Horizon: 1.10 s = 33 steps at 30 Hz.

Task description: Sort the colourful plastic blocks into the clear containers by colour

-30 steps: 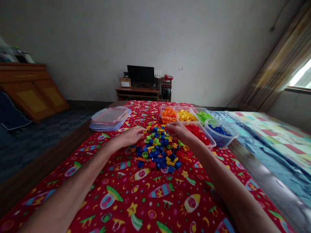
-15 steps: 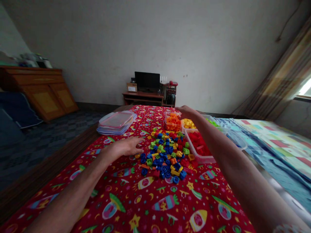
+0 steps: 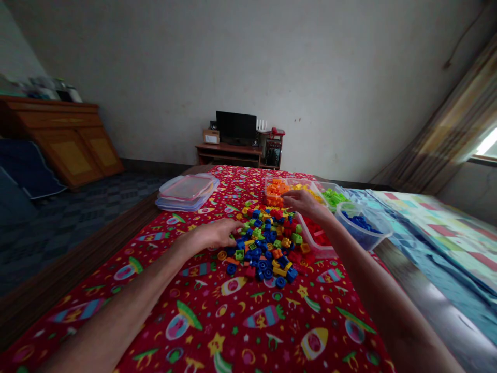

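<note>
A heap of mixed toy building blocks (image 3: 256,254) in blue, green, yellow, orange and red lies on the red patterned cloth (image 3: 217,321). My left hand (image 3: 221,232) is at the heap's left edge, thumb and fingers apart, with no block visible in it. Over the far right side of the heap hovers my right hand (image 3: 305,203), its fingers loosely spread and nothing seen between them. Just beyond it stand a clear box of orange blocks (image 3: 275,190) and one of yellow blocks (image 3: 310,192). My right wrist partly covers a box of red blocks (image 3: 316,233).
Green blocks (image 3: 334,198) fill another box at the back right. A round tub (image 3: 373,233) with blue blocks stands by the table's right edge. Stacked plastic lids (image 3: 188,191) lie at the back left. A bed (image 3: 438,228) adjoins on the right.
My right hand has come back toward me from beyond the orange and yellow boxes to the heap. My left hand has moved slightly right, onto the heap's edge.
</note>
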Tool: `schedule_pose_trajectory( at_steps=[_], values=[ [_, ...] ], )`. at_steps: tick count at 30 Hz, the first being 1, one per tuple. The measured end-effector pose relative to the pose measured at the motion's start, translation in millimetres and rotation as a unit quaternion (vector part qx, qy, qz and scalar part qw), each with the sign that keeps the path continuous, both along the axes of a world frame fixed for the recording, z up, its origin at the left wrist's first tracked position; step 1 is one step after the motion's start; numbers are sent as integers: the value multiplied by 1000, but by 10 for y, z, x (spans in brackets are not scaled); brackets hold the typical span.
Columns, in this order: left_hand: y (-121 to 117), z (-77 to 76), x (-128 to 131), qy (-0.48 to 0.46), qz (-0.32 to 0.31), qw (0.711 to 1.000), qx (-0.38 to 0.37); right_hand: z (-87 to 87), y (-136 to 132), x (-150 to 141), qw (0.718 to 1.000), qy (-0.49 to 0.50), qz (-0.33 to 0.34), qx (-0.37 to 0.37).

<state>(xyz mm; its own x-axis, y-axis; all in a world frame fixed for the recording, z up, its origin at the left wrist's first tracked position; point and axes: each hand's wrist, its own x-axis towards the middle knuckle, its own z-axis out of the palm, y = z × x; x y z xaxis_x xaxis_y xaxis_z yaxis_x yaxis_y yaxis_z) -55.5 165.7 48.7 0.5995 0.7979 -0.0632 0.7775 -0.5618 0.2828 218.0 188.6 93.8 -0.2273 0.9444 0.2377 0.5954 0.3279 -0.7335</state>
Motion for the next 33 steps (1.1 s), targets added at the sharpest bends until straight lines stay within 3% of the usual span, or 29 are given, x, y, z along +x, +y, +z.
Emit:
schedule_pose_trajectory(
  at_steps=[3, 5, 11, 17, 21, 27, 33],
  values=[
    [42, -21, 34, -43, 15, 999, 19, -167, -85, -43, 982, -160, 0, 99],
    [80, -54, 58, -72, 25, 996, 48, -286, -131, -118, 965, -231, -5, 126],
    [157, -176, 105, -130, 36, 985, 109, -496, -335, -447, 939, -334, 10, 88],
    [186, -347, 104, -131, 23, 984, 122, -434, -403, -546, 951, -261, 98, 130],
    [170, -398, 133, -118, -8, 987, 112, -371, -339, -462, 972, -205, 65, 93],
    [163, -388, 158, -115, -2, 987, 114, -290, -226, -298, 992, -105, -40, 65],
    [167, -363, 203, -143, -26, 975, 168, -221, -199, -164, 998, -57, -25, 5]
  ],
)
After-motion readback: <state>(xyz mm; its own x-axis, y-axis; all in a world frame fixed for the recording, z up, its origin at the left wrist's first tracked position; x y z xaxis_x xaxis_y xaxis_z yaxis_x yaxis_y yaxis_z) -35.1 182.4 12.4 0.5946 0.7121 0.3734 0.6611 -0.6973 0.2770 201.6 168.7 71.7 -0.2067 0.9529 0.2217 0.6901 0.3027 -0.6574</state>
